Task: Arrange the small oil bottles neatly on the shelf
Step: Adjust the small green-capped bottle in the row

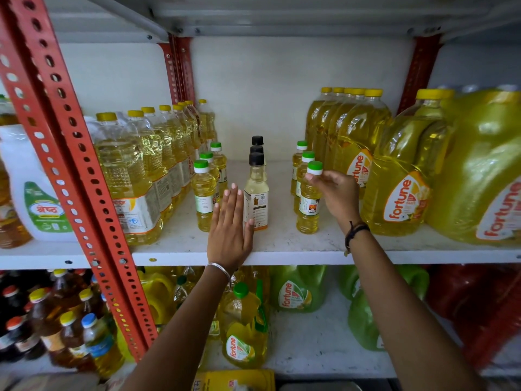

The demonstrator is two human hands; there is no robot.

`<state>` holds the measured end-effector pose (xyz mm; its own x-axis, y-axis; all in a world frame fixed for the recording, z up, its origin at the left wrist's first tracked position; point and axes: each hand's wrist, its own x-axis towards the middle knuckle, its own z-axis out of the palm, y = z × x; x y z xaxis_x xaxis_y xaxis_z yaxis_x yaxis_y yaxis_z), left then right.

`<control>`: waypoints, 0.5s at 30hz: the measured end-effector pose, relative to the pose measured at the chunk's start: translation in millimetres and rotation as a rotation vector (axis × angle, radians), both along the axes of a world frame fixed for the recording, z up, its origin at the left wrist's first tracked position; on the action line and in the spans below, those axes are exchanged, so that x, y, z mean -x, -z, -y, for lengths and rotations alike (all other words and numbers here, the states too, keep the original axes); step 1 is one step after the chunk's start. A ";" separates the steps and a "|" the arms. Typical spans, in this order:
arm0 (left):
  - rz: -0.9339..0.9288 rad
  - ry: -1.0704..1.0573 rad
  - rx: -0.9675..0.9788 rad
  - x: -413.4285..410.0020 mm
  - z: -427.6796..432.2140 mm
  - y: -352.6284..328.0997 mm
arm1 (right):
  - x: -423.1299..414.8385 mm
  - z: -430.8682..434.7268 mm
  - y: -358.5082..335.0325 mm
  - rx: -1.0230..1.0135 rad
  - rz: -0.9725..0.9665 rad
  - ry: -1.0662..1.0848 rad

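Observation:
On the white shelf [282, 244] stand three rows of small oil bottles. The left row [203, 193] has green caps, the middle row [256, 193] has black caps, and the right row [308, 204] has green caps. My left hand [229, 230] lies flat on the shelf with straight fingers, between the left and middle rows, its thumb touching the front black-capped bottle. My right hand [335, 193] pinches the neck of the front right green-capped bottle, which stands upright on the shelf.
Tall yellow-capped oil bottles [146, 170] crowd the shelf's left side. Large Fortune jugs [400, 176] fill the right. A red perforated upright [73, 170] crosses the left foreground. More bottles and jugs [245, 328] sit on the shelf below.

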<state>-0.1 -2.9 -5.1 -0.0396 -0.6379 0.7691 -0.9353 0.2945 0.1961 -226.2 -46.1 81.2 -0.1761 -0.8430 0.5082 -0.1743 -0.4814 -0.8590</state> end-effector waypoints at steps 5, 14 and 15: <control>0.010 -0.005 0.000 -0.3 0.9 -2.0 | 5.1 -9.8 -0.8 0.015 0.007 -0.006; 0.015 -0.013 -0.021 1.4 -3.2 -1.6 | 11.1 -32.5 -0.6 0.038 -0.012 -0.007; 0.012 -0.014 -0.021 1.0 -2.8 -2.9 | 11.2 -33.5 -1.4 0.043 -0.013 -0.011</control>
<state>-1.0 -0.1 -2.2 -0.0398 -0.6545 0.7550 -0.9415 0.2776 0.1910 -237.4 -12.6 82.7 -0.1599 -0.8223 0.5461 -0.1797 -0.5197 -0.8352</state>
